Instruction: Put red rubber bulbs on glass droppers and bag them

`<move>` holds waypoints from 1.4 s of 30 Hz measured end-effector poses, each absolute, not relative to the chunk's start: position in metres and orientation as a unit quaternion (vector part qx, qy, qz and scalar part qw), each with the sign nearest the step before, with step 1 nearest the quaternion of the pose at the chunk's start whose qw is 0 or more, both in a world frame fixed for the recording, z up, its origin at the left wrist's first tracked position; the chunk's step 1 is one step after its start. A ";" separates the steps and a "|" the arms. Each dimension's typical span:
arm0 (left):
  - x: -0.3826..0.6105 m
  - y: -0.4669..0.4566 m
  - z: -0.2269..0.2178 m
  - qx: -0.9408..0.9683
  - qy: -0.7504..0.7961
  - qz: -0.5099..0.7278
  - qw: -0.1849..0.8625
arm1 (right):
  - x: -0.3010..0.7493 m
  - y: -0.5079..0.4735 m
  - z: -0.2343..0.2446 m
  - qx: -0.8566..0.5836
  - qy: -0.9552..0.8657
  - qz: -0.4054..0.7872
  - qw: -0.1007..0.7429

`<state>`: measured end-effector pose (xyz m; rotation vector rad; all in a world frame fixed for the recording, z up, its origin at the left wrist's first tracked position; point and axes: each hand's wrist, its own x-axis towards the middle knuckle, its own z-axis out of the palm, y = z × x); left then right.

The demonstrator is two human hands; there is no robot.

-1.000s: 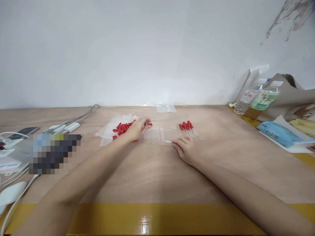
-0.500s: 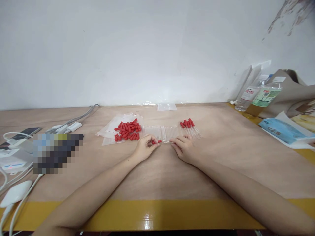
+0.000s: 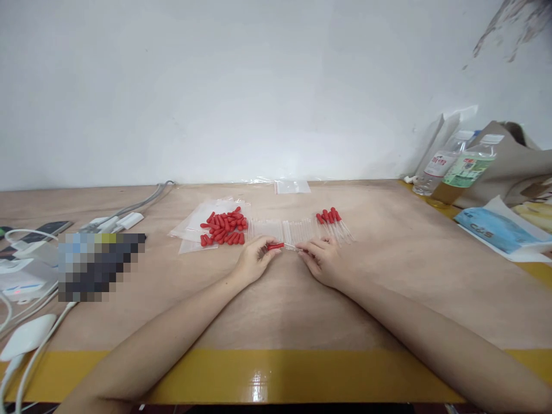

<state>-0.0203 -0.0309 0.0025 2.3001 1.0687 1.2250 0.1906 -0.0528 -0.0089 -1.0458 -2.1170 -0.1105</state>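
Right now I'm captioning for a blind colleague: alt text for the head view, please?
A person's left hand holds a red dropper bulb lined up with a slim clear tube held by the right hand. Beyond lie more clear tubes, red-topped droppers at right, and red bulbs heaped mostly on plastic bags at left.

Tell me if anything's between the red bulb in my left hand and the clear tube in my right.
Nothing visible is in the way: the red bulb in your left hand points toward the clear tube in your right hand. Whether their ends touch is too small to tell.
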 end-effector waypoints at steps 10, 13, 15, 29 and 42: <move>-0.018 -0.034 0.005 0.824 0.355 0.413 0.157 | 0.189 -0.051 -0.013 -0.372 -0.849 0.011 0.376; -0.020 -0.034 0.005 0.829 0.341 0.407 0.176 | 0.191 -0.049 -0.010 -0.376 -0.850 0.047 0.366; -0.020 -0.035 0.006 0.835 0.328 0.397 0.196 | 0.193 -0.047 -0.008 -0.371 -0.856 0.060 0.355; -0.022 -0.038 0.009 0.880 0.305 0.331 0.156 | 0.194 -0.052 0.004 -0.372 -0.879 -0.096 0.283; -0.020 -0.041 0.008 0.911 0.260 0.292 0.130 | 0.184 -0.059 0.002 -0.374 -0.888 -0.062 0.261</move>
